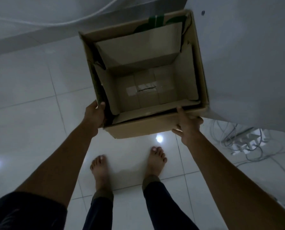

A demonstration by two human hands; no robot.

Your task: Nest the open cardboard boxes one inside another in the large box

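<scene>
A large open cardboard box (155,125) stands on the white tiled floor in front of my bare feet. Inside it sits a smaller open cardboard box (145,95), its flaps pressed against the large box's walls and its taped bottom showing. A green-printed flap (156,22) rises at the far side. My left hand (95,115) grips the near left corner of the large box's rim, thumb over the edge. My right hand (187,125) holds the near right part of the rim, with the forefinger laid on the inner box's edge.
A white wall (248,63) runs close along the right side of the box. A tangle of white cables and a power strip (244,141) lies on the floor at the right. A thin cord (38,22) crosses the far left floor. My feet (128,165) stand just behind the box.
</scene>
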